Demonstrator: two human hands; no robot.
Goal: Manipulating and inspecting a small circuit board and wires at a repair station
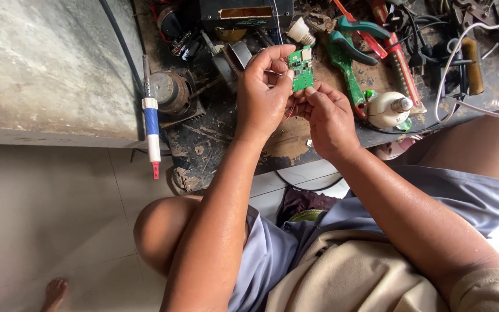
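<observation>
1. The left hand (261,95) is raised above the bench (226,144), its thumb and fingers curled and pinching the left edge of a small green circuit board (302,69).
2. The circuit board stands upright between the two hands, its component side facing the camera, with a pale square part near its top.
3. The right hand (327,118) sits just below and to the right of the board, its fingertips (313,91) pressed together at the board's lower edge; thin red wires show between the two hands, though where they end is hidden.
4. Just right of the right hand lies a white light bulb (389,110) on its side, its metal cap pointing away from the hand.
5. Beyond the right hand, green-handled pliers (346,55) rest on the bench, with a red-handled tool (397,58) beside them.
6. Farther right of the hands, a white cable (451,69) loops across dark cords and a brown-handled tool (472,66).
7. Well left of the left hand, a blue and white desoldering pump (152,127) with a red tip hangs over the bench edge.
8. Between the pump and the left hand sits a round, rusty metal part (170,91).
9. Below the hands are the person's bare knees, grey shorts and the tiled floor (47,231).
</observation>
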